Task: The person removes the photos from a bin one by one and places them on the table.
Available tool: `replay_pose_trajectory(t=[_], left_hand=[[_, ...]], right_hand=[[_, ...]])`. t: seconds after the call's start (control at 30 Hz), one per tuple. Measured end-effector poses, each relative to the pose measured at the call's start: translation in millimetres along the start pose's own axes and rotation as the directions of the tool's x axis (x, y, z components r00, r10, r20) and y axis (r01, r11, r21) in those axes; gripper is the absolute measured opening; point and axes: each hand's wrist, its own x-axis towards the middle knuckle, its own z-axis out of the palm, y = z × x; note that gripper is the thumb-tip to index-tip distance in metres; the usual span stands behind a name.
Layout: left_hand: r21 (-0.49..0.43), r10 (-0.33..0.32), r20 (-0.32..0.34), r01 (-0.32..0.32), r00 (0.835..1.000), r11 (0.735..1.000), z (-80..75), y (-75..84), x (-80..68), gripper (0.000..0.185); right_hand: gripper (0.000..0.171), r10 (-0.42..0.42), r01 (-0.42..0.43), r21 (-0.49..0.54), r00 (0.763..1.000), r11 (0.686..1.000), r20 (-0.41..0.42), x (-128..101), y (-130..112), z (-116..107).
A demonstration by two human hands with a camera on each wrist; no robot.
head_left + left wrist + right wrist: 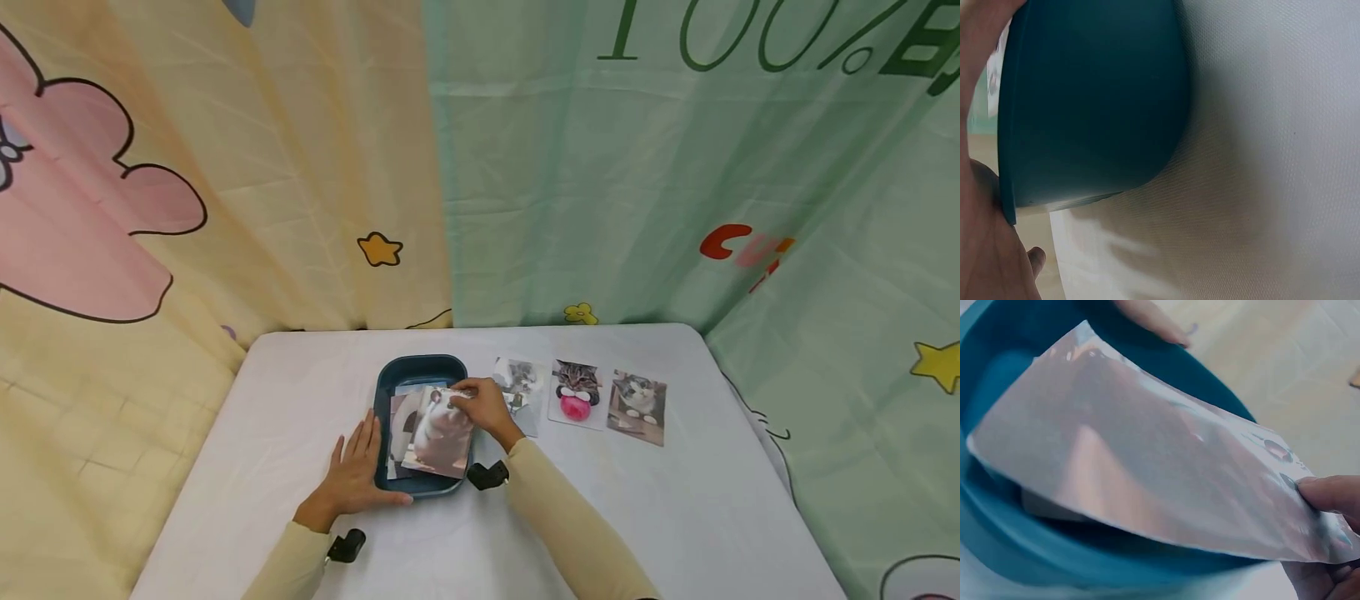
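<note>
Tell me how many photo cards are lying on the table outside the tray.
3, in a row right of the blue tray: one beside the right hand, one with a red ball, one farthest right.

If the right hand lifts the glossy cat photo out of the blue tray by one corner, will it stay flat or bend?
The cat photo will probably bend: pinched at one corner by the right hand, it already curves over the blue tray. Its shiny surface suggests it may slip. It looks thin and light.
</note>
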Motion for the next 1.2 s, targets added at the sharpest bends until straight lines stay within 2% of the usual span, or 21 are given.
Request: replay_pose_trajectory(t=[0.23, 0.4, 0.6, 0.9, 1.07, 1.2], left_hand=[[0.006, 0.022, -0.034, -0.022, 0.999, 1.000, 1.8, -1.3, -0.6, 0.140], [0.015, 0.017, -0.020, -0.016, 1.000, 1.000, 1.0, -1.3, -2.4, 0.141], [0.005, 0.013, -0.024, -0.012, 1.000, 1.000, 0.8, -1.4, -1.2, 0.142], [-0.016, 0.012, -0.022, -0.012, 1.000, 1.000, 0.7, -1.1, -1.3, 0.143], [-0.005, 0.017, -0.021, -0.018, 1.000, 1.000, 0.4, -0.8, -0.7, 0.143], [-0.009, 0.020, -0.020, -0.020, 1.000, 1.000, 0.9, -0.6, -0.2, 0.142]], right_hand=[[0.015, 0.053, -0.044, 0.100, 0.995, 0.994, -0.086, -4, 9, -23], [0.016, 0.102, -0.083, 0.147, 0.987, 0.986, -0.128, -11, 14, -40], [0.019, 0.179, -0.149, 0.195, 0.973, 0.969, -0.145, -18, 27, -74], [0.030, 0.291, -0.266, 0.171, 0.947, 0.949, -0.139, -42, 65, -136], [0.033, 0.323, -0.299, 0.139, 0.926, 0.944, -0.197, -58, 88, -171], [0.036, 0.363, -0.350, 0.097, 0.896, 0.932, -0.257, -73, 102, -199]])
